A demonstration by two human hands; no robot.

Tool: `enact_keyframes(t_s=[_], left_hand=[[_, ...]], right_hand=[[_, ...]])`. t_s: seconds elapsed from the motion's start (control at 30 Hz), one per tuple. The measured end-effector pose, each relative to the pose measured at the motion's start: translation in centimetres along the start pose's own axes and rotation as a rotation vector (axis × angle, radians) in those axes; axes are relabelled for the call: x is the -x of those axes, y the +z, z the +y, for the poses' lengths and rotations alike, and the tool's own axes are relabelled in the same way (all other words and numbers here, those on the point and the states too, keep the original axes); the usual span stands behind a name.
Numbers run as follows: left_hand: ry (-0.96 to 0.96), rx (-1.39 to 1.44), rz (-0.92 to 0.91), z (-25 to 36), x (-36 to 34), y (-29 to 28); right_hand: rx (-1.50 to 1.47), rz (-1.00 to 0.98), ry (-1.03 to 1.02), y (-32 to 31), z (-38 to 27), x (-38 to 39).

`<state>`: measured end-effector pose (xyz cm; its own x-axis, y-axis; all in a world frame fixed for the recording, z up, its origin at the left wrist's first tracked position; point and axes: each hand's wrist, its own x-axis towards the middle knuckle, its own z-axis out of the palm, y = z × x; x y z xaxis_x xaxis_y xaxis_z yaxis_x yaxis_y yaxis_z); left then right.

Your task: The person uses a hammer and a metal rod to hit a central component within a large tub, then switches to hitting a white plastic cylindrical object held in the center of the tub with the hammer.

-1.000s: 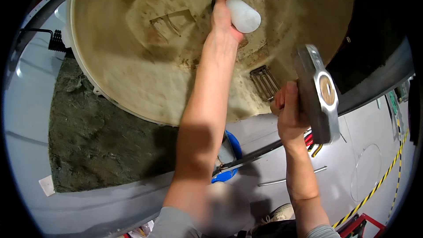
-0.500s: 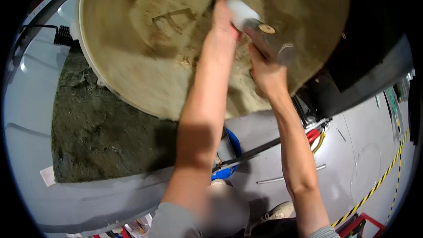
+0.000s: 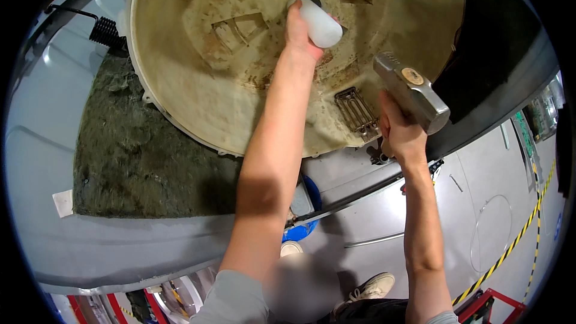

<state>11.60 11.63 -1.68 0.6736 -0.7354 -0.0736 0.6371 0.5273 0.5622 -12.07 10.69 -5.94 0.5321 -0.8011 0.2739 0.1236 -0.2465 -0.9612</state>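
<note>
My left hand (image 3: 302, 35) is closed round a white plastic cylinder (image 3: 324, 26). The cylinder slants from the dark round hole (image 3: 310, 0) at the middle of a yellowed, dirt-stained washing machine tub (image 3: 198, 105), its free end facing me. Whether its far end sits inside the hole, I cannot tell. My right hand (image 3: 403, 134) grips a club hammer (image 3: 414, 91) by its handle, mostly hidden by the head and fingers. The steel head is lifted apart from the cylinder, down and to its right.
A looped metal heating element (image 3: 356, 111) lies in the tub's lower right wall. The tub sits in a grey metal casing (image 3: 138, 243) lined with a dark fibrous mat (image 3: 150, 156). A coiled spring (image 3: 107, 33) hangs at the left. Below are a blue basin (image 3: 302, 229) and a metal rod (image 3: 375, 240).
The hammer has swung away from the cylinder's end, down and to the right with my right hand. My left hand stays on the cylinder. The heating element has come into sight.
</note>
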Motion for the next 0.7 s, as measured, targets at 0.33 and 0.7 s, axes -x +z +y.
enact_keyframes(t_s=[0.33,0.7], left_hand=[[0.129,-0.227,0.07,-0.6,-1.1,0.2],[0.079,-0.14,0.097,-0.4,-1.4,0.5]], right_hand=[[-0.026,-0.017,-0.001,-0.4,-2.1,0.6],[0.109,0.007,-0.215,0.6,-3.6,0.8]])
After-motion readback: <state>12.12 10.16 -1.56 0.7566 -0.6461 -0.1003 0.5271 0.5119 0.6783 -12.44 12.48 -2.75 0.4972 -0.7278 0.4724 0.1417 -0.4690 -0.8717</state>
